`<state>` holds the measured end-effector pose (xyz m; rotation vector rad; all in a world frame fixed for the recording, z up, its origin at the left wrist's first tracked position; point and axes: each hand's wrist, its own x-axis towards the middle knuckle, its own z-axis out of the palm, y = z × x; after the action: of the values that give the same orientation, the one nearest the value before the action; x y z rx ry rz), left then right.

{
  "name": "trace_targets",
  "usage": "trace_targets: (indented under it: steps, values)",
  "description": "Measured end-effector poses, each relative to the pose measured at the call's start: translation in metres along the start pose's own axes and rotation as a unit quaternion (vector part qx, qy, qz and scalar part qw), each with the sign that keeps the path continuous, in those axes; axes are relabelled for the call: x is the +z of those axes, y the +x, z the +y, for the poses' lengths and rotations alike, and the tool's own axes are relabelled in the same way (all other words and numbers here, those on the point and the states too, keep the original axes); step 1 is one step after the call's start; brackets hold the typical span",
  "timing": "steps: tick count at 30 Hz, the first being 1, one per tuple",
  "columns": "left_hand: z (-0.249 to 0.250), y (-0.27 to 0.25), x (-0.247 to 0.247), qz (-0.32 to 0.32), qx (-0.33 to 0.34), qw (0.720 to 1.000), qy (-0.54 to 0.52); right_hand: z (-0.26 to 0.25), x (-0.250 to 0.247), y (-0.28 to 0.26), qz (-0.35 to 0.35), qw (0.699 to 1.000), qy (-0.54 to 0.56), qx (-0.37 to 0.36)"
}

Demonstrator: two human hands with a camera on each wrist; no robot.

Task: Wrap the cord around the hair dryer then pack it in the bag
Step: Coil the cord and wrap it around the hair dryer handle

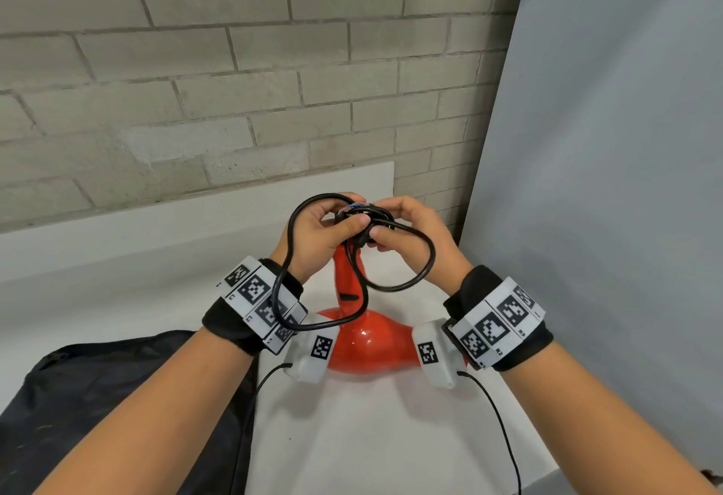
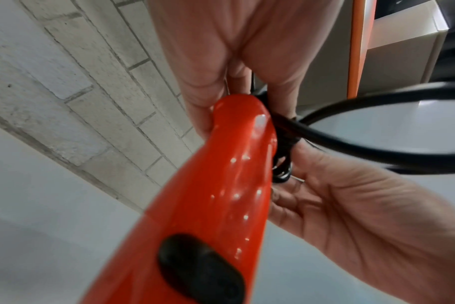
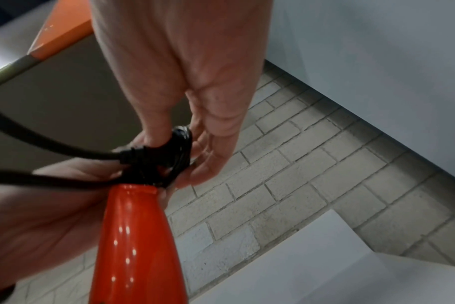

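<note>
The red hair dryer (image 1: 365, 346) rests with its body on the white table (image 1: 371, 436) and its handle (image 2: 221, 181) pointing up into both hands. The black cord (image 1: 407, 283) is coiled at the handle's end (image 3: 156, 162), with two loose loops hanging, one over my left wrist. My left hand (image 1: 321, 228) grips the coil at the handle's end, thumb pressed on it. My right hand (image 1: 407, 236) pinches the cord at the same spot. The black bag (image 1: 117, 396) lies flat at the lower left of the table.
A grey brick wall (image 1: 234, 64) stands behind the table and a pale panel (image 1: 606, 142) closes the right side. Thin black sensor cables (image 1: 497, 424) trail from both wristbands across the table.
</note>
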<state>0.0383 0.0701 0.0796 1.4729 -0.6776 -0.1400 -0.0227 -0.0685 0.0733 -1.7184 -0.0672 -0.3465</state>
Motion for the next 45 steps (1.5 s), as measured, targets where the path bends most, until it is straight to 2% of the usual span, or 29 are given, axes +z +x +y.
trace_targets:
  steps: [5, 8, 10, 13, 16, 21, 23, 27, 31, 35, 38, 40, 42, 43, 45]
  values:
    - [-0.001, 0.000, 0.002, -0.029, 0.001, 1.000, -0.001, 0.008, 0.003, 0.004, 0.072, 0.997, 0.031, -0.025]
    - [-0.001, 0.004, 0.009, -0.027, 0.013, 1.000, 0.004, 0.004, -0.002, 0.001, 0.074, 0.995, -0.049, -0.056]
    - [-0.004, 0.005, 0.008, -0.020, 0.015, 1.000, 0.004, 0.001, -0.004, 0.002, 0.029, 0.997, -0.061, -0.046]
    - [-0.008, 0.006, 0.003, -0.013, 0.007, 1.000, 0.002, -0.004, -0.006, 0.006, -0.051, 0.998, -0.037, 0.010]
    - [-0.008, 0.005, 0.002, -0.027, 0.014, 1.000, 0.006, -0.005, -0.008, 0.009, -0.081, 0.995, -0.037, 0.050]
    - [-0.008, 0.001, 0.002, -0.033, 0.022, 0.999, 0.000, -0.005, -0.026, 0.010, -0.154, 0.986, -0.071, 0.006]
    - [-0.007, 0.001, 0.001, -0.034, 0.021, 0.999, 0.002, -0.004, -0.029, 0.011, -0.161, 0.986, -0.039, 0.009]
    - [-0.007, -0.001, 0.004, -0.055, 0.018, 0.998, 0.007, 0.002, -0.031, 0.013, -0.085, 0.992, 0.096, 0.005]
    - [-0.004, -0.004, 0.004, -0.068, 0.007, 0.998, 0.009, 0.003, -0.038, 0.021, 0.105, 0.980, 0.171, 0.011]
    - [-0.002, -0.006, -0.002, -0.064, 0.000, 0.998, 0.011, 0.017, -0.059, 0.028, 0.234, 0.962, 0.135, 0.043]
    - [-0.005, -0.007, -0.008, -0.065, -0.012, 0.998, 0.010, 0.055, -0.089, 0.032, 0.292, 0.943, 0.004, 0.158]
    - [-0.006, -0.007, -0.009, -0.072, -0.016, 0.997, 0.005, 0.082, -0.107, 0.032, 0.252, 0.922, -0.145, 0.257]
    - [-0.008, -0.006, -0.006, -0.079, -0.017, 0.997, 0.005, 0.090, -0.107, 0.026, 0.114, 0.888, -0.281, 0.346]
    - [-0.008, -0.005, -0.004, -0.081, -0.017, 0.997, 0.005, 0.087, -0.101, 0.020, 0.022, 0.859, -0.337, 0.385]
    - [-0.008, -0.004, 0.000, -0.079, -0.021, 0.997, 0.007, 0.073, -0.083, 0.011, -0.167, 0.770, -0.471, 0.397]
